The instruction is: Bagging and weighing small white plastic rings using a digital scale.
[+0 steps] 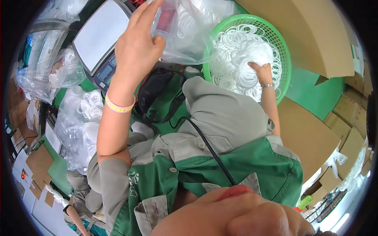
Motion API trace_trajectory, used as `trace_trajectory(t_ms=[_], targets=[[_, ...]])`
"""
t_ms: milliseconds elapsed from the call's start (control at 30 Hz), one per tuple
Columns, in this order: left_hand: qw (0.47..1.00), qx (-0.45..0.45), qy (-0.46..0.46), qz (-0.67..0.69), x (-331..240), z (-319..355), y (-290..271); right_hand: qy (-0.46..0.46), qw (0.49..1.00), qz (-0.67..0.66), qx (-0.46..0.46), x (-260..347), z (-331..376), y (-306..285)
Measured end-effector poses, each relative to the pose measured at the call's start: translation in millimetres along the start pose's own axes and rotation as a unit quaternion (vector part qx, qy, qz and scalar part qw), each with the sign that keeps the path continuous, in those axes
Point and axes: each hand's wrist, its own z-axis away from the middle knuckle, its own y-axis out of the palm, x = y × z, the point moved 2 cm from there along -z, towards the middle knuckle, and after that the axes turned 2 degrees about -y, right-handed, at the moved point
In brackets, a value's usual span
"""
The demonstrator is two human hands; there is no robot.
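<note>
beyond my knees, to the far right, the round green plastic basket with perforated walls (286,59) is heaped with thin, glossy white rings (225,51). my right hand (265,70) is inside it, thumb and fingers closed around a thick bunch of white rings (255,52) lying over the loose ones. my left hand (138,45) is raised at the far left, between the grey-topped digital scale (100,33) and the clear plastic bag (193,56); its fingertips run past the edge of view, so i cannot tell whether they grip anything. i judge the step in hand to be gathering a handful from the basket; the next move seems to call for a firm, even hold, so that no rings slip off as the bunch lifts clear.
</note>
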Motion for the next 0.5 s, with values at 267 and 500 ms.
trace_trajectory(t_ms=[267, 500], targets=[[0.980, 0.169, 0.052, 0.093, -2.9, -14.7, -2.8, -0.077, 0.987, -0.103, -0.097, 21.9, -8.9, -21.7], [0.955, 0.241, 0.019, 0.174, -5.3, -23.5, 12.1, -0.215, 0.924, -0.313, -0.039, 146.1, 0.8, 12.4]])
